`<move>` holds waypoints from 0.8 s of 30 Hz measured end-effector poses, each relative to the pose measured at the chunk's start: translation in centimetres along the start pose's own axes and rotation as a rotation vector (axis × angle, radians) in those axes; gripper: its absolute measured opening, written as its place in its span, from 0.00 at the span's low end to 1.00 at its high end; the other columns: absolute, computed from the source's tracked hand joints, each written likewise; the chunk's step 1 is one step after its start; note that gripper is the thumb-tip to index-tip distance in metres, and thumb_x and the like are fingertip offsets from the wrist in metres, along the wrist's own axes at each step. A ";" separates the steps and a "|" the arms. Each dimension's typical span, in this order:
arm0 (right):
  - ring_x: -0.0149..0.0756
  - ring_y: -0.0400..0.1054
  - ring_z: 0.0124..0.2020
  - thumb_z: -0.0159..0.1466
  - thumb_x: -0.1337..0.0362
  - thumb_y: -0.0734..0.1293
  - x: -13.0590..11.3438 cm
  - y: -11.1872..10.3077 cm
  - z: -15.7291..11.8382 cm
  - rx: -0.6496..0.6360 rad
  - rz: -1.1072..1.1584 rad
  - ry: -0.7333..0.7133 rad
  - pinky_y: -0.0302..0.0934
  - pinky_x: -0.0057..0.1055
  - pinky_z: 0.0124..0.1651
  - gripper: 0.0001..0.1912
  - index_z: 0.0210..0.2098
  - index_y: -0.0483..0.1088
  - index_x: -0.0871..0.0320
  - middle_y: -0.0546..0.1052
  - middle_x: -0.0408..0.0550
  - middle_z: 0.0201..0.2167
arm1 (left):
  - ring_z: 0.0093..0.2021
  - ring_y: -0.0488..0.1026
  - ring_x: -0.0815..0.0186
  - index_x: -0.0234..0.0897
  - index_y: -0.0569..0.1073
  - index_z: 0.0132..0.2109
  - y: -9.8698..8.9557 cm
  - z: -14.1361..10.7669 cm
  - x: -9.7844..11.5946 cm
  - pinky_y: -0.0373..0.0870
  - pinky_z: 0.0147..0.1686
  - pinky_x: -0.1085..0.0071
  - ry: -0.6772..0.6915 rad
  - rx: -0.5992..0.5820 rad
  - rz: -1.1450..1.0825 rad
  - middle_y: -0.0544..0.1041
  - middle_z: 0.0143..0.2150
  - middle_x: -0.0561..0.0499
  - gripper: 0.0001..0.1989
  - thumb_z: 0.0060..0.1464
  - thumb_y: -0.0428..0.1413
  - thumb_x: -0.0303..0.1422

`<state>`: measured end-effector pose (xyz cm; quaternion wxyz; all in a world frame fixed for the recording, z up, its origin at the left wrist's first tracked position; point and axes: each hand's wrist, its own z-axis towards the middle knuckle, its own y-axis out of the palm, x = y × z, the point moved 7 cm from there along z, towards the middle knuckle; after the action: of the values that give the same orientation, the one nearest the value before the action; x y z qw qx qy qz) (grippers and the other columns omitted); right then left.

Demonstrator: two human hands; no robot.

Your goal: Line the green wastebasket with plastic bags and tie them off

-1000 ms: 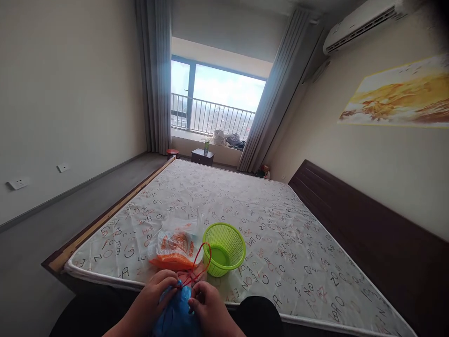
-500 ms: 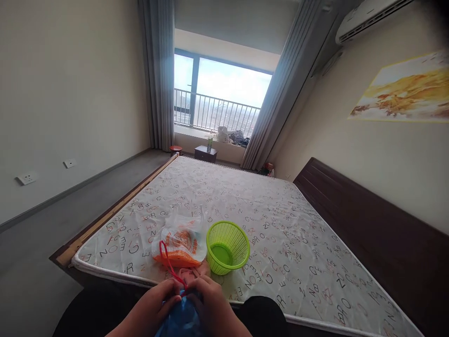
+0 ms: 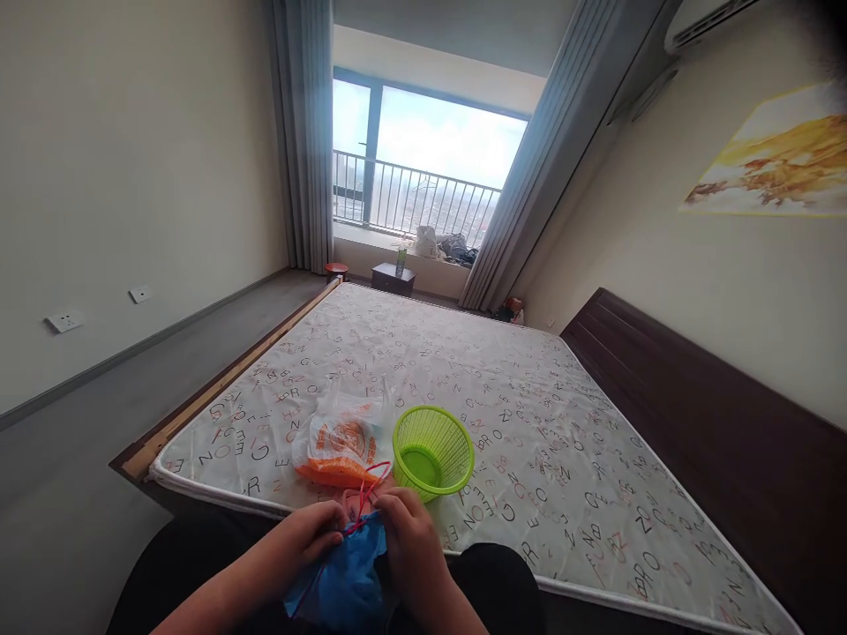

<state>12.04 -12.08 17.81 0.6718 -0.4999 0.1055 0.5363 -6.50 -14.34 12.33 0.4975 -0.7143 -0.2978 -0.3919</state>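
A blue bag [image 3: 354,578] with a red cord [image 3: 371,481] along its upper edge is held low in front of me. My left hand [image 3: 321,527] pinches that edge at the left. On the other side, my right hand [image 3: 407,525] has its fingers closed on the same edge, close to the cord. A loop of the cord stands up between the two hands. Just beyond lies something pink [image 3: 353,503], partly covered, its kind unclear. Past it sit a white and orange plastic bag [image 3: 341,441] and an upright green plastic basket [image 3: 433,454], which looks empty.
The things lie near the front edge of a letter-printed mattress [image 3: 529,423]. A dark headboard [image 3: 694,379] rises at the right. Toward the window stand a small dark cabinet [image 3: 393,280] and a red stool [image 3: 336,269].
The hands have drawn apart and the bag's upper edge is spread wider between them. The cord loop has swung from the left to the right. The view has shifted slightly.
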 end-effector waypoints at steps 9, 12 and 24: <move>0.33 0.68 0.33 0.62 0.65 0.71 0.1 3.3 0.7 -0.168 0.279 0.353 0.62 0.29 0.36 0.05 0.38 0.76 0.57 0.77 0.44 0.33 | 0.35 0.66 0.65 0.35 0.70 0.34 -1.6 -0.3 3.2 0.65 0.37 0.70 0.015 0.151 -0.414 0.71 0.33 0.51 0.26 0.55 0.58 0.57; 0.32 0.67 0.31 0.62 0.62 0.71 0.1 3.0 1.7 -0.195 0.372 0.389 0.61 0.28 0.35 0.05 0.33 0.75 0.57 0.75 0.42 0.30 | 0.33 0.65 0.67 0.35 0.69 0.32 -1.7 -0.4 3.7 0.63 0.34 0.71 0.020 0.119 -0.434 0.69 0.31 0.52 0.29 0.50 0.61 0.60; 0.35 0.70 0.36 0.67 0.49 0.67 3.3 -1.0 2.6 0.121 0.642 0.500 0.67 0.31 0.40 0.15 0.40 0.70 0.56 0.75 0.45 0.34 | 0.34 0.70 0.64 0.37 0.80 0.43 -6.2 -1.8 2.8 0.65 0.36 0.72 -0.103 0.221 -0.074 0.76 0.32 0.52 0.21 0.59 0.57 0.51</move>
<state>13.19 -7.93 17.33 0.4520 -0.5162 0.4475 0.5735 -10.57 -13.87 18.03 0.5423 -0.6629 -0.3903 -0.3378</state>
